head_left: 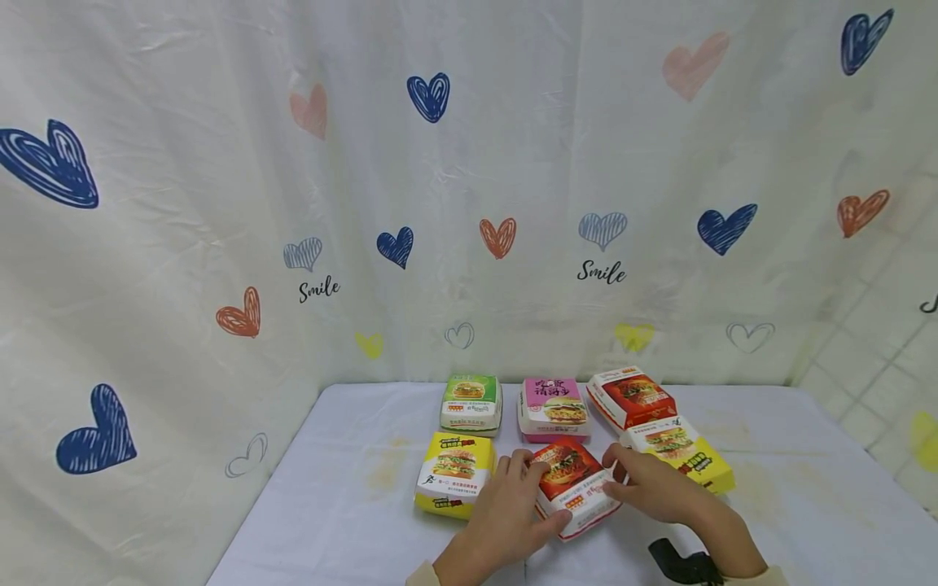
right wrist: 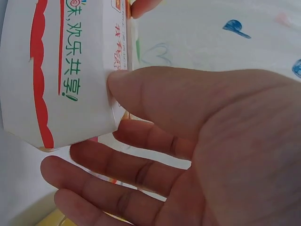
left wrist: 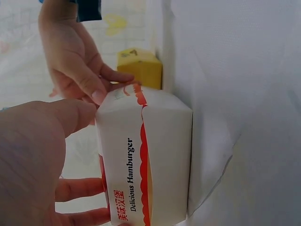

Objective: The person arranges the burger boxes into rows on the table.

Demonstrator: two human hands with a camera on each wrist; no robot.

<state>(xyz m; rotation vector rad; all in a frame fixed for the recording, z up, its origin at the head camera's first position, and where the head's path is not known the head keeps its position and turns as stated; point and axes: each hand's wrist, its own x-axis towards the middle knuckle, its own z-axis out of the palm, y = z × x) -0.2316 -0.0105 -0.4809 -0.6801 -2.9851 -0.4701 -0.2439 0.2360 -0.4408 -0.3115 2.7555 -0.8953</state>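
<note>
A red and white hamburger box (head_left: 582,496) lies closed on the table at the front middle, turned at an angle. My left hand (head_left: 511,509) holds it from the left, fingers over the top and thumb along the near edge. At its right corner, my right hand (head_left: 648,484) pinches the lid edge between thumb and index finger. In the left wrist view, the box's side (left wrist: 167,155) reads "Delicious Hamburger" beside a red scalloped stripe. The right wrist view has the thumb (right wrist: 141,92) on the box's upper edge, the other fingers spread below.
A yellow and white box (head_left: 454,476) stands left of my left hand. Behind are a green box (head_left: 471,404) and a pink box (head_left: 554,409). Another red box (head_left: 632,396) and a yellow box (head_left: 681,452) sit at right. A heart-printed curtain (head_left: 528,163) hangs behind the table.
</note>
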